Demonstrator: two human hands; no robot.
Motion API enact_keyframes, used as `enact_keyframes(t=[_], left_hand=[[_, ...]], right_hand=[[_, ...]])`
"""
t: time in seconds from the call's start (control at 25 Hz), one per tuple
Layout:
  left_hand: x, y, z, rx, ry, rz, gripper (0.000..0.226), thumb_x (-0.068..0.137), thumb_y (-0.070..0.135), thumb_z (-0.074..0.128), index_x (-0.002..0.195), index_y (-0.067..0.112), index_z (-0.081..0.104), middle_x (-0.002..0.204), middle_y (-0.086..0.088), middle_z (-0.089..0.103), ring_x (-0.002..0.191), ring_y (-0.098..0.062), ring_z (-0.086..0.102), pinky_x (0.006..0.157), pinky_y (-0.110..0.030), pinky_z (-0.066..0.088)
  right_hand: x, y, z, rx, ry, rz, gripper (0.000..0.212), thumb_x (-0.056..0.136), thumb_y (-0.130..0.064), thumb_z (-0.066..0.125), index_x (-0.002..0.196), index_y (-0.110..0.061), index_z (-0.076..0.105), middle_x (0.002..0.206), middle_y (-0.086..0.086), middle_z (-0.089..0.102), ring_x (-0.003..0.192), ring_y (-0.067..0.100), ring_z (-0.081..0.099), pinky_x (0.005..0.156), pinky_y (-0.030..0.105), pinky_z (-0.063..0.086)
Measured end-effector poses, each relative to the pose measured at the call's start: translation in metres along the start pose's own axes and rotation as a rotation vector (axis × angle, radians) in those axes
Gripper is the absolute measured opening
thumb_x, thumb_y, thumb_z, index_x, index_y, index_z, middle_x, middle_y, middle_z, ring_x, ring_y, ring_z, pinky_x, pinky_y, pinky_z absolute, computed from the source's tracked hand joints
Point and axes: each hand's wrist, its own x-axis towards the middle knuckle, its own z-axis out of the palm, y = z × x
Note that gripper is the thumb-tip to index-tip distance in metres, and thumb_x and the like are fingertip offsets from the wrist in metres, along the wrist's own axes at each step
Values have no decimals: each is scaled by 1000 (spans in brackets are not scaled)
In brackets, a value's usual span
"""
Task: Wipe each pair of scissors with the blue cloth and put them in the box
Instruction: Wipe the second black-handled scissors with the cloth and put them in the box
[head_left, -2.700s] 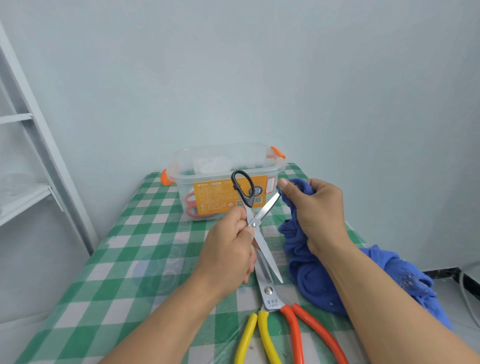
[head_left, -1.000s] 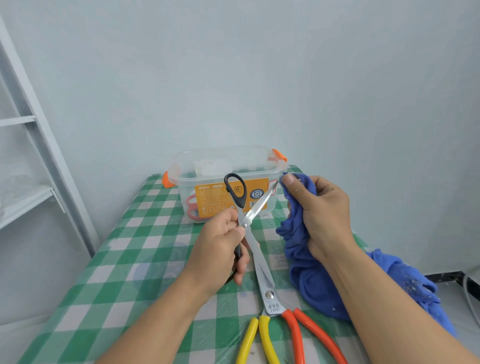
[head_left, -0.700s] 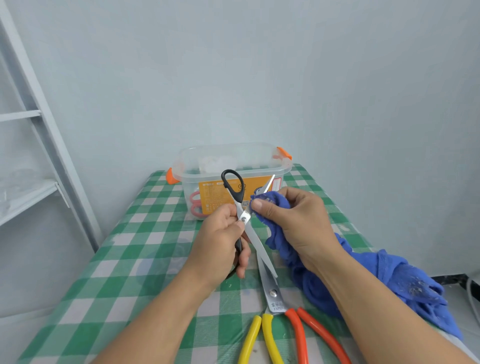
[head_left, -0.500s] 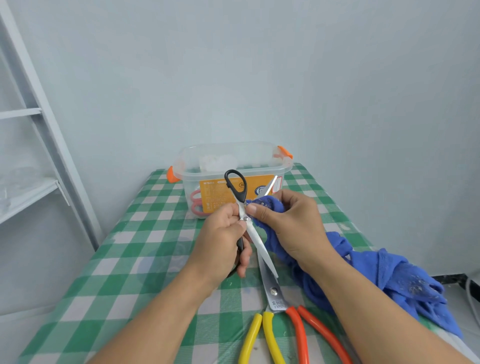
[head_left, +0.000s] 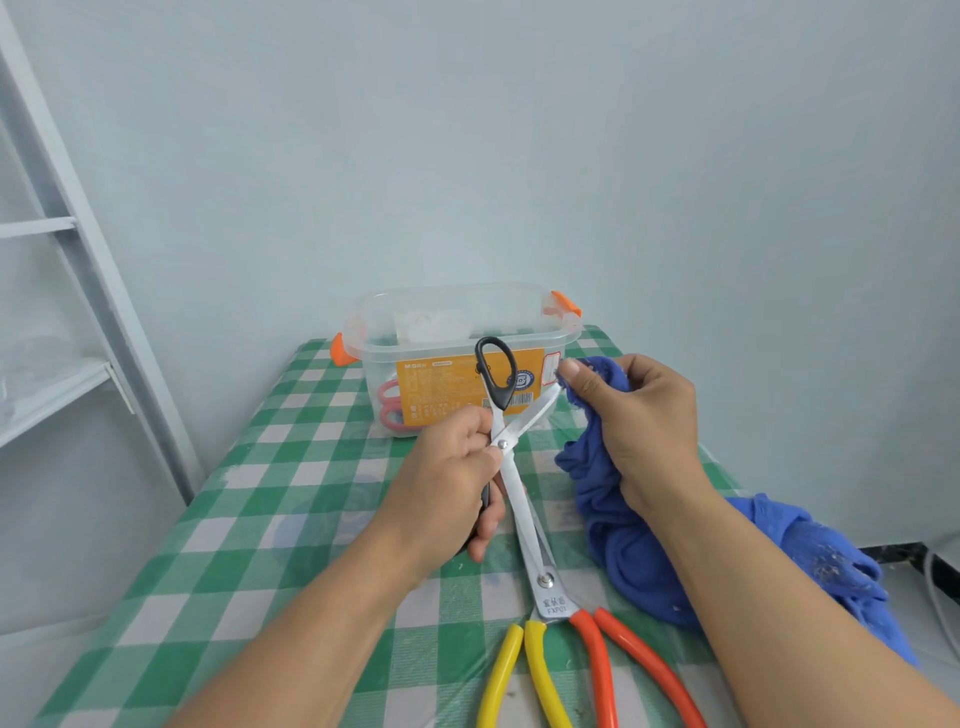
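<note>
Two grips are shown: the fingers of the left hand (head_left: 447, 483) are curled round the black-handled scissors (head_left: 519, 499) at the pivot, blades spread; the blue cloth (head_left: 623, 540) is pinched by the right hand (head_left: 639, 421) near the upper blade's tip. A thumb slipping along the bare edge could be cut. The box (head_left: 457, 312) stands just behind.

Shiny metal scissor blades (head_left: 521, 498), nubby blue cloth (head_left: 623, 545), clear glossy plastic box (head_left: 457, 317), filmy checked tablecloth (head_left: 291, 499).

Blue cloth (head_left: 639, 551); green-white checked tablecloth (head_left: 249, 530); black-handled scissors (head_left: 500, 410); orange-labelled clear box (head_left: 462, 358).
</note>
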Motion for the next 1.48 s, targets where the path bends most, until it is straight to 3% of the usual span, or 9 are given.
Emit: enact_keyframes(t=[0.16,0.4,0.56,0.68,0.84,1.0,1.2,1.36,1.48], left_hand=[[2,-4,0,27,1,-7,13,102,-1,38,97,3,50,54,-17,46,40,-24,39,40,-27,37],[11,-12,2,35,79,16,8,103,3,39,101,4,47,72,-34,52,48,-35,50,46,-41,49],[13,-15,2,48,114,14,13,105,5,38,100,10,49,79,-36,58,50,-36,53,49,-44,50],[13,-16,2,48,116,12,14,104,4,36,96,9,47,70,-31,56,50,-35,53,48,-42,49],[11,-15,3,37,117,1,13,104,2,38,99,8,48,55,-11,52,44,-28,49,42,-31,43],[7,-9,6,70,139,14,11,103,1,39,95,5,45,56,-13,46,34,-16,41,37,-25,35],[5,-5,4,82,135,51,7,101,-2,40,97,-6,43,54,-9,43,33,-14,40,36,-24,34],[2,-6,4,138,102,80,8,102,0,41,99,-1,48,52,-7,47,38,-23,40,37,-27,36],[3,-10,6,182,103,74,8,102,2,42,98,3,49,56,-11,49,42,-25,43,37,-31,39]], right_hand=[[3,-4,-5,100,131,80,25,84,-22,81,78,-3,65,61,-1,62,53,8,57,53,23,48],[-27,-15,10,3,-234,63,27,77,-21,86,79,0,70,61,6,67,46,14,54,45,26,48],[-34,-12,19,-156,-323,-110,24,74,-19,88,71,-4,69,62,12,61,55,9,51,52,23,43],[-38,-9,21,-170,-374,-131,17,76,-15,86,70,-12,71,66,10,65,57,8,53,54,21,44],[-34,-3,25,-116,-292,-71,29,76,-14,87,72,3,64,59,6,57,54,8,50,52,17,42],[-28,-1,23,-143,-204,-92,39,77,-16,86,71,8,55,50,-12,52,49,1,47,51,13,38],[-23,-5,19,-154,-111,-122,42,79,-22,86,63,-8,49,49,-14,49,49,4,47,52,29,45],[-13,-10,9,-77,-3,-42,42,81,-17,84,72,7,51,57,3,54,39,5,44,40,18,39],[-4,-8,3,-94,99,-30,39,80,-21,84,70,-4,50,60,5,46,46,9,43,47,23,41]])
